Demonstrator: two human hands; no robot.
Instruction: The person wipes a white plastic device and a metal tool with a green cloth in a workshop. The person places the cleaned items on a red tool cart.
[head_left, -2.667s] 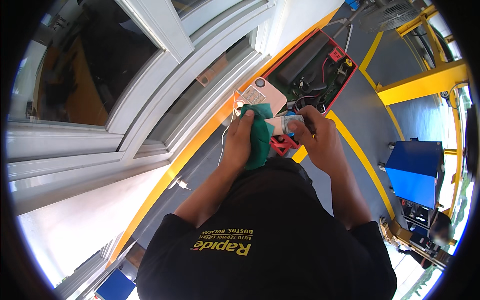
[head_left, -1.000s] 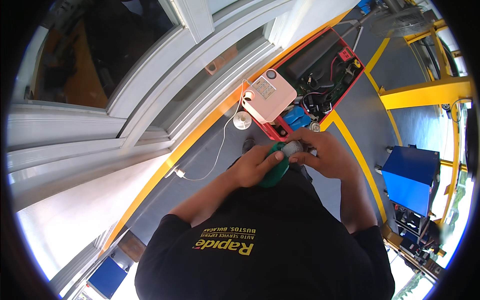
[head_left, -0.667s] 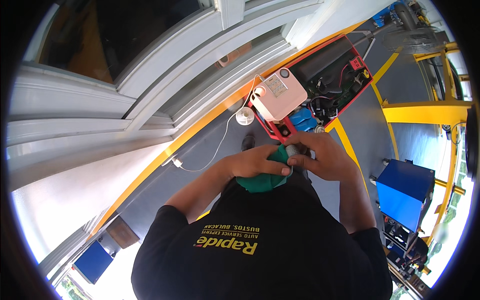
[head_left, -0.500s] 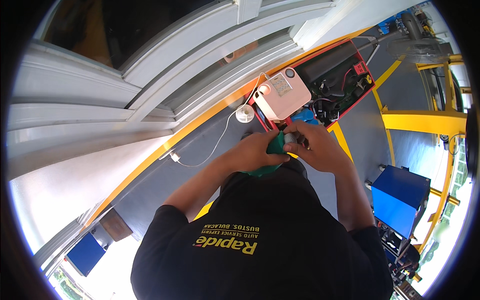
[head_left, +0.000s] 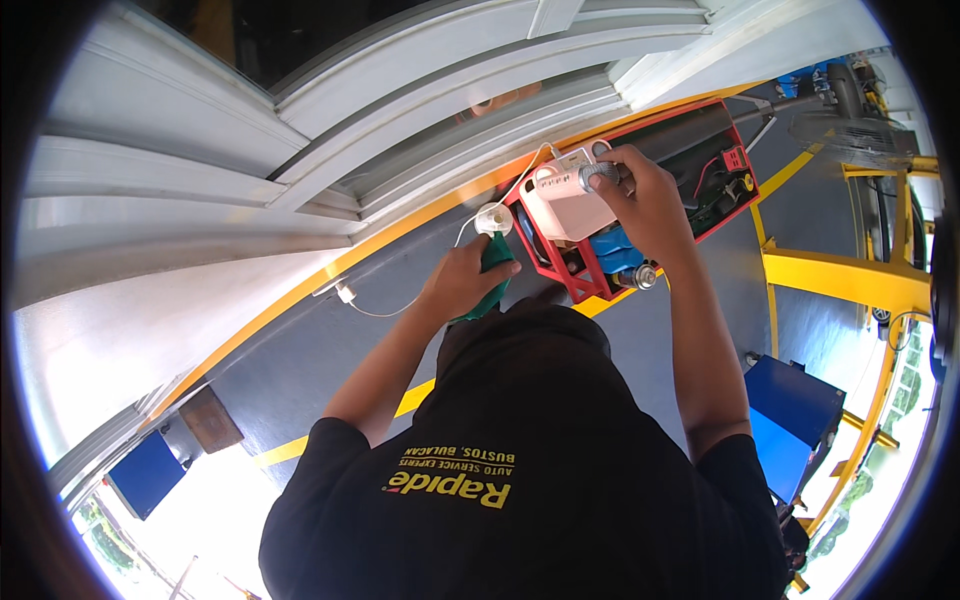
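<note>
My right hand has its fingers closed around a small grey, ribbed round piece, held over the top of a pink boxy device. Whether the piece touches the device I cannot tell. The device has a pale panel and round parts on top, with a white cord leading from it. In my left hand a green cloth is bunched, partly hanging below the fingers. Just beyond that hand is a round white fitting, close to the cloth's upper end.
Under the pink device is a red open-topped cart with black tools, blue cloth and a metal canister. The white cord runs to the wall. At right stand a yellow metal frame, a fan and a blue cabinet.
My hands have parted. The right one carried the grey piece up and over the pink device; the left moved left with the green cloth. The canister now shows.
</note>
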